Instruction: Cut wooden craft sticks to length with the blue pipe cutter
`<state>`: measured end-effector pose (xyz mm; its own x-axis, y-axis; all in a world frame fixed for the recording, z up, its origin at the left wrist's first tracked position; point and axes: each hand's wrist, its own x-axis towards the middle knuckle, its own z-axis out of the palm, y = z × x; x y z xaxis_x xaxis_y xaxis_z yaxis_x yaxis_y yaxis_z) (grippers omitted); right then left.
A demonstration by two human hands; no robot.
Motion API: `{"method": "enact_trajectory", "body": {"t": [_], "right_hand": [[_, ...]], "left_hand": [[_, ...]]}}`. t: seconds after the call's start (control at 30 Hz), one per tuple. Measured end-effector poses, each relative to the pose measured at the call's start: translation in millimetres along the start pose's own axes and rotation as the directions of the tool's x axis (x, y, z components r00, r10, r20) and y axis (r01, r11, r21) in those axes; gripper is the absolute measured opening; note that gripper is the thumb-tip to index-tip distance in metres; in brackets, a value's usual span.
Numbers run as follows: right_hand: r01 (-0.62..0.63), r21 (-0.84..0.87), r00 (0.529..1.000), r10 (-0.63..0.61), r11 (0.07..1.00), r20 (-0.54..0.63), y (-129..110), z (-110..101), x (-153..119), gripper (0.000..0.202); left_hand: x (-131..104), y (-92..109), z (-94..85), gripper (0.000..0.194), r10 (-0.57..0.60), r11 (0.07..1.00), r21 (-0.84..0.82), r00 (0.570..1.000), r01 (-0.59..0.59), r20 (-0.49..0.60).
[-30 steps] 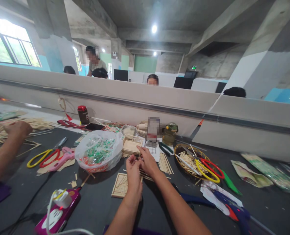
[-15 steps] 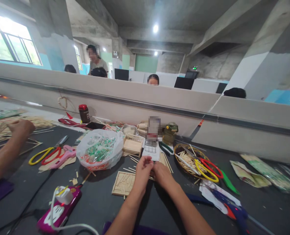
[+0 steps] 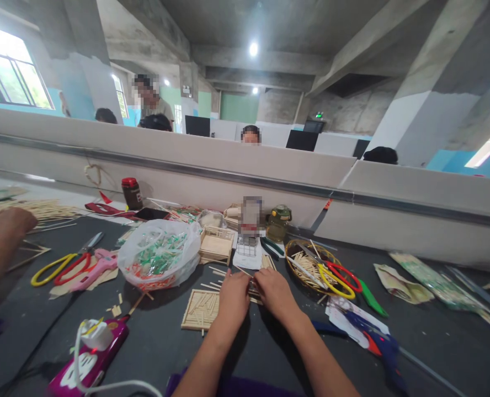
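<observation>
My left hand (image 3: 234, 295) and my right hand (image 3: 275, 291) are close together above the dark table, fingers curled inward. Thin wooden sticks (image 3: 244, 271) show between them, and both hands are closed on these; my fingers hide most of the piece. Left of my left hand lies a small square panel of sticks (image 3: 201, 310) with short loose pieces on top. Beyond my hands, a printed sheet (image 3: 245, 258) with a grid drawing lies flat. A small wooden stick model with railings (image 3: 216, 245) stands behind my left hand.
On the left are a bag of green and red wrappers (image 3: 158, 253), scissors (image 3: 71, 264), a pink glue gun (image 3: 94, 270) and a purple power strip (image 3: 90, 358). Rightward are a basket of sticks (image 3: 311, 267), red-yellow scissors (image 3: 340, 281) and a blue glue gun (image 3: 371, 333). Another person's hand (image 3: 11, 223) works far left.
My hands have drawn level, with the left fingers lower and curled over the sticks. The view has shifted slightly right. The other person's hand stays over their sticks.
</observation>
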<state>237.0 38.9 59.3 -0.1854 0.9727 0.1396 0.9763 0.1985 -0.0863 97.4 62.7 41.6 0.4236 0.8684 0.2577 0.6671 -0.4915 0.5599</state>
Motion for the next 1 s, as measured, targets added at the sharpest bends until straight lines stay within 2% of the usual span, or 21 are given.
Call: {"method": "enact_trajectory", "body": {"t": [0.1, 0.17, 0.27, 0.37, 0.43, 0.5, 0.57, 0.63, 0.73, 0.8, 0.87, 1.0], "right_hand": [[-0.026, 0.006, 0.999, 0.027, 1.0, -0.046, 7, -7, -7, 0.017], [-0.11, 0.018, 0.987, 0.112, 0.994, -0.114, 14, -7, -13, 0.02], [-0.253, 0.044, 0.953, 0.257, 0.967, -0.159, 23, -1, -21, 0.026], [-0.263, 0.036, 0.96, 0.265, 0.964, -0.087, 26, 10, -27, 0.021], [-0.247, 0.029, 0.968, 0.248, 0.969, -0.047, 24, 16, -26, 0.02], [-0.24, 0.023, 0.97, 0.241, 0.97, -0.022, 21, 20, -22, 0.022], [-0.238, 0.019, 0.971, 0.238, 0.971, -0.008, 18, 23, -14, 0.024], [-0.236, 0.015, 0.972, 0.236, 0.972, 0.007, 15, 25, -3, 0.025], [-0.238, 0.014, 0.971, 0.238, 0.971, 0.028, 10, 28, 8, 0.023], [-0.243, 0.023, 0.97, 0.243, 0.97, 0.031, 7, 29, 11, 0.021], [-0.249, 0.046, 0.968, 0.247, 0.968, 0.03, 6, 29, 10, 0.019], [-0.254, 0.141, 0.967, 0.254, 0.957, 0.019, 8, 27, 6, 0.015]], "left_hand": [[0, 0, -5.3, 0.026, -0.017, 0.996, 0.085, 1.0, 0.015, 0.02], [0, -1, -9.6, 0.024, -0.067, 0.997, 0.041, 0.995, 0.07, -0.074], [0, 0, -15.4, 0.022, -0.141, 0.983, -0.156, 0.949, 0.1, -0.281], [2, 4, -17.4, 0.018, -0.223, 0.906, -0.421, 0.891, 0.039, -0.396], [4, 7, -16.5, 0.015, -0.304, 0.771, -0.636, 0.872, -0.011, -0.384], [8, 6, -15.4, 0.021, -0.418, 0.545, -0.837, 0.849, -0.052, -0.324], [12, 3, -15.5, 0.028, -0.542, 0.307, -0.947, 0.8, -0.095, -0.256], [14, -2, -17.3, 0.033, -0.646, 0.154, -0.976, 0.732, -0.151, -0.215], [16, -10, -21.1, 0.037, -0.738, 0.082, -0.976, 0.646, -0.201, -0.195], [16, -13, -22.3, 0.039, -0.756, 0.074, -0.974, 0.625, -0.214, -0.195], [16, -14, -21.5, 0.039, -0.749, 0.072, -0.975, 0.634, -0.208, -0.191], [14, -13, -16.3, 0.039, -0.706, 0.027, -0.989, 0.698, -0.143, -0.12]]}}
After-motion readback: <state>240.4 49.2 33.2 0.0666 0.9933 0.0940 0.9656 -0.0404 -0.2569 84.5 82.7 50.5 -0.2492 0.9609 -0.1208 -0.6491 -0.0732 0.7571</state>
